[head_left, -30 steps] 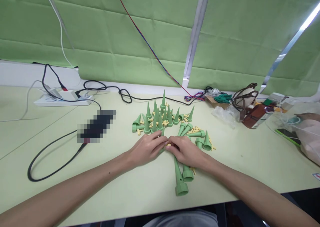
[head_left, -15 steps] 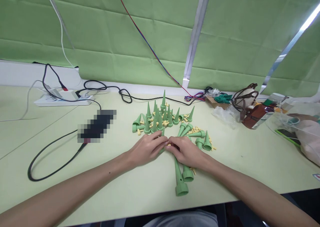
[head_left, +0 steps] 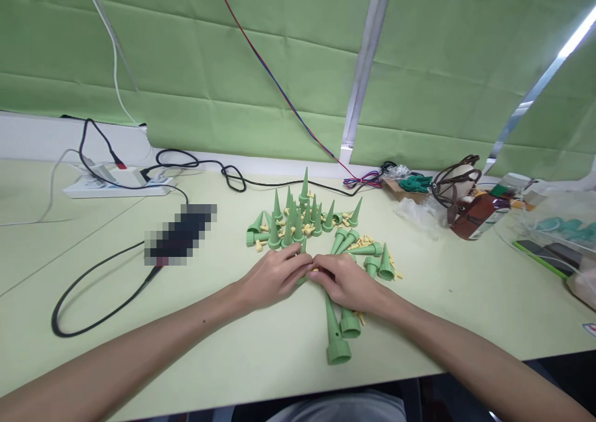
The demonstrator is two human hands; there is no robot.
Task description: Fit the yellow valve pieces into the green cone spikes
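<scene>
My left hand point(head_left: 278, 274) is closed around a green plastic spike point(head_left: 302, 280), whose tip shows above the fingers. Fingertip to fingertip with it, my right hand point(head_left: 349, 280) pinches a small yellow plug point(head_left: 315, 270) against the spike. The fingers cover most of both pieces. Two green spikes, one of them the long spike point(head_left: 338, 350) with a ribbed cap, lie below my right hand. Beyond the hands stands a cluster of green spikes point(head_left: 287, 231) with yellow plugs among them. More spikes and a heap of yellow plugs point(head_left: 365, 242) lie to the right.
On the left are a power strip point(head_left: 118, 190) and a blurred-out dark device point(head_left: 181, 233) with a looped black cable. At the right sit a brown bottle point(head_left: 479, 216), clear plastic bags, a green-edged phone point(head_left: 540, 259) and a small cardboard box. A green curtain hangs behind.
My hands and the spikes have hardly moved. At the far right edge, a pinkish shape has drawn back, uncovering teal items in a clear bag and more of the dark phone area.
</scene>
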